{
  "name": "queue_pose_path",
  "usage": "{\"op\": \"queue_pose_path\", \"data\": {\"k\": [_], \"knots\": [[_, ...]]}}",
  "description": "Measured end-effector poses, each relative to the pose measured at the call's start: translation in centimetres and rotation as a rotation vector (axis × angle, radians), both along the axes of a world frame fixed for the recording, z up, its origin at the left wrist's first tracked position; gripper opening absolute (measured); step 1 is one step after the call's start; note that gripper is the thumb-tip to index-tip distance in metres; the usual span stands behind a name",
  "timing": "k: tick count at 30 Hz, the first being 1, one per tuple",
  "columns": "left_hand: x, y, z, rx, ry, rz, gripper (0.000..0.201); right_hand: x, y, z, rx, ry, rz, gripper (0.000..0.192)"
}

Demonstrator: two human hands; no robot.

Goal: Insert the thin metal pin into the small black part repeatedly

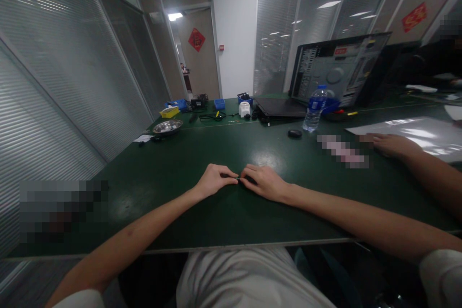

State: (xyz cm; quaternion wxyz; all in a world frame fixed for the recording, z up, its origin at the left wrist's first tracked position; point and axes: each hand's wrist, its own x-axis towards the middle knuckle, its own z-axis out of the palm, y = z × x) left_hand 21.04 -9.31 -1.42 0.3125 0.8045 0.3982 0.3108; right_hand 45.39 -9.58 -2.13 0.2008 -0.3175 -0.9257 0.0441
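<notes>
Above the middle of the green tabletop (202,147), my two hands meet fingertip to fingertip. My left hand (215,179) is closed in a pinch, its thumb and forefinger pointing right. Facing it, my right hand (263,182) also pinches, its other fingers curled over near the table. Between the fingertips shows a tiny, thin, light-coloured piece (238,178), too small to name. I cannot tell how much of it each hand holds, since the fingers cover most of it.
A metal bowl (168,127) with small pale things stands at the left. Further back are a yellow tray (169,112), cables and a computer case (332,70). A water bottle (314,111) and black mouse (295,133) lie ahead right. Another person's hand (395,144) rests on a white sheet (433,132).
</notes>
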Motion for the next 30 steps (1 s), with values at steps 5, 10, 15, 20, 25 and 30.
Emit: {"op": "queue_pose_path", "data": {"k": [5,10,15,20,25,30], "knots": [[-0.2,0.0,0.2,-0.042,-0.014,-0.018,0.016,0.0,-0.1,0.2,-0.005,-0.002,0.02,0.019],[-1.3,1.1,0.5,-0.039,0.003,-0.011,0.02,0.1,-0.2,0.4,-0.007,-0.019,0.018,0.02],[-2.4,2.7,-0.5,0.101,0.11,0.033,0.02,0.0,-0.2,0.5,-0.008,-0.015,0.01,0.02],[-2.8,2.6,-0.6,0.148,0.194,-0.025,0.025,0.0,-0.2,0.4,0.009,-0.018,-0.01,0.02],[-2.3,0.9,0.9,0.247,0.218,-0.103,0.026,0.0,0.0,0.2,0.001,-0.004,-0.004,0.018],[-1.1,-0.4,1.4,0.298,0.212,-0.214,0.026,0.1,-0.1,0.3,0.003,0.01,-0.011,0.017]]}}
